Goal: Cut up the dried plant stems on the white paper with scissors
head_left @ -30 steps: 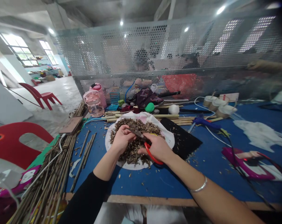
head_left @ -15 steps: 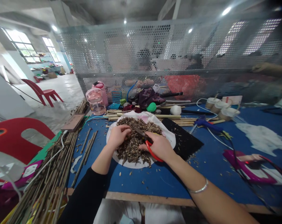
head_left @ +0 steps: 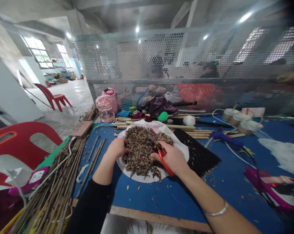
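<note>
A heap of brown dried plant bits (head_left: 142, 156) lies on a white cloth (head_left: 183, 148) on the blue table. My left hand (head_left: 116, 149) is at the heap's left edge. Its fingers are curled together against the bits, and whatever is between them is hidden. In my right hand (head_left: 174, 157) is a pair of scissors (head_left: 165, 163) with red handles. The blades point away and to the left, lying low over the top of the heap. My thumb and fingers are around the handles.
Bundled thin sticks (head_left: 56, 175) run along the left edge, with a phone (head_left: 81, 128) on top. Behind the heap lie pale rods (head_left: 183, 127) and a white ball (head_left: 189, 121). A black sheet (head_left: 198, 152), a glue gun (head_left: 226, 138) and cups (head_left: 249, 126) are right.
My left hand has drawn back leftward from over the heap to its edge, fingers more curled. My right hand keeps the scissors over the heap. The whole view has shifted slightly.
</note>
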A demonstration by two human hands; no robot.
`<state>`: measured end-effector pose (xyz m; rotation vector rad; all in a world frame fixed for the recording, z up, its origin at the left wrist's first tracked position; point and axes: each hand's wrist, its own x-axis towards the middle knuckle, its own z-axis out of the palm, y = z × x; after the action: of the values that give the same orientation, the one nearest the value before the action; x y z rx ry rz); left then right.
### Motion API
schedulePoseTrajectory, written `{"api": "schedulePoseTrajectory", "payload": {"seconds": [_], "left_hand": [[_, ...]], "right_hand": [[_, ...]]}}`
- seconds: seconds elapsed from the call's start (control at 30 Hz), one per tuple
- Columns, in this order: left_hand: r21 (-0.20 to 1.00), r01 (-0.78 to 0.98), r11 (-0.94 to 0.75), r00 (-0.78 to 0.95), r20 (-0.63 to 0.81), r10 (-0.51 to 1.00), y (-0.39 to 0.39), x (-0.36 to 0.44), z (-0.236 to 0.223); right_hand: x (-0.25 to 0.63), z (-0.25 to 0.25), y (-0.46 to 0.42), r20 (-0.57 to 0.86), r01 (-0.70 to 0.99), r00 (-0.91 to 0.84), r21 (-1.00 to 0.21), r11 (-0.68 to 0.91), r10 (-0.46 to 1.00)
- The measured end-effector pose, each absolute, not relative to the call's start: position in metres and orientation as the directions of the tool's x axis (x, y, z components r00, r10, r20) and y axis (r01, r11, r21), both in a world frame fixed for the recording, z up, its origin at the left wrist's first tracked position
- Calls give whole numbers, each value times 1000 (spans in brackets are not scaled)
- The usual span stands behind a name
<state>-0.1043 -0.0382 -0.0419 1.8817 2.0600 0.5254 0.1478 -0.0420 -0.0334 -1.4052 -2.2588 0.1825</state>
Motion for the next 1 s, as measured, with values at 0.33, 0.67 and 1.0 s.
{"api": "schedulePoseTrajectory", "payload": {"seconds": [0.33, 0.67, 1.0], "left_hand": [[902, 432, 19, -47, 1, 999, -37, -75, -29], [970, 243, 34, -135, -1, 991, -32, -44, -34], [761, 569, -312, 159, 271, 949, -35, -58, -32]], "right_hand": [[149, -29, -42, 320, 805, -350, -377, 457, 880], [147, -33, -41, 283, 810, -328, -407, 422, 901], [150, -24, -40, 261, 809, -294, -444, 385, 920]]}}
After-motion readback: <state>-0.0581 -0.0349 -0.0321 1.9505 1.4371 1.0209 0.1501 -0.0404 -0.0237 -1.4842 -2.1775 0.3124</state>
